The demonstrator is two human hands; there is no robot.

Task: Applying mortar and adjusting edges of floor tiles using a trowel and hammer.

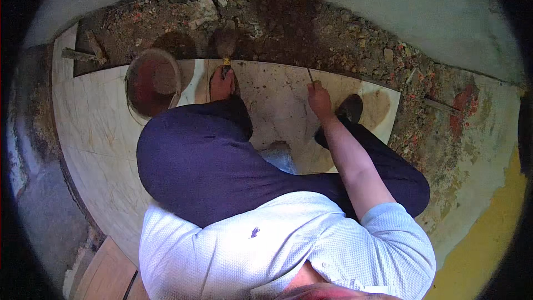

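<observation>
My right hand [319, 97] is closed on a thin rod-like tool [311, 76] over the dusty marble tiles [272, 89], its tip near their broken far edge. A trowel with some yellow on its handle [227, 60] lies across that edge, just beyond my left foot [221, 83]. My left hand is out of view. A round, reddish-stained bucket [152, 86] stands on the tiles to the left of that foot.
A strip of rubble and dirt [355, 39] runs between the tiles and the pale wall [388, 0]. Wood pieces [83, 54] lie at upper left, another strip [441, 105] at right. My bent legs [194, 155] occupy the middle; yellow paint [488, 216] shows at lower right.
</observation>
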